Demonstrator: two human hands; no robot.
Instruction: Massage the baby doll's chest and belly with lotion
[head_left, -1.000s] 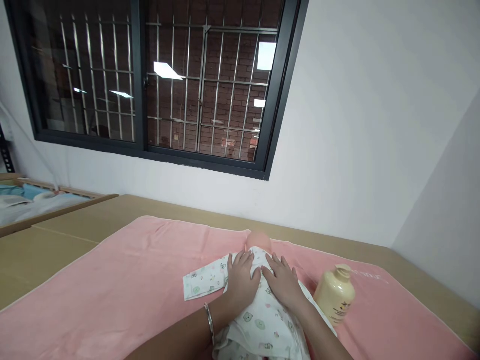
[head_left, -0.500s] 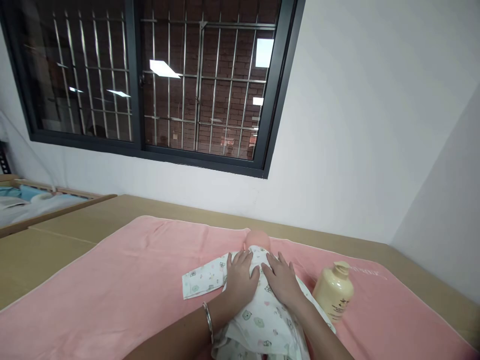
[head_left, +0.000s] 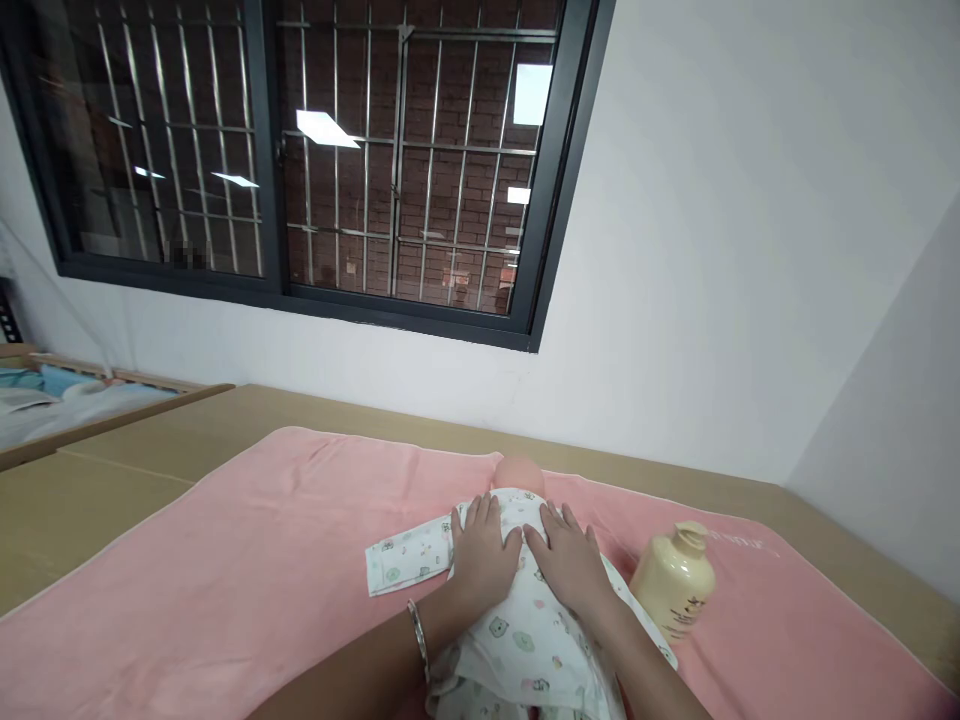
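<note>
pressing both palms flat on a clothed baby doll [head_left: 517,610] lying on a pink towel [head_left: 225,580].

left hand [head_left: 480,555] and right hand [head_left: 571,562] lie side by side, thumbs nearly touching, fingers spread wide and gripping nothing, flat on the doll's chest over its white printed garment [head_left: 525,650]; the doll's head [head_left: 517,474] shows just beyond the fingertips, and one sleeve [head_left: 409,565] sticks out to the left of the left hand. a bangle [head_left: 418,640] sits on the left wrist. a cream pump bottle [head_left: 675,582] stands just right of the right hand, apart from it; its dark label print is too small to read, as is the faint writing on the towel's far right corner.
</note>
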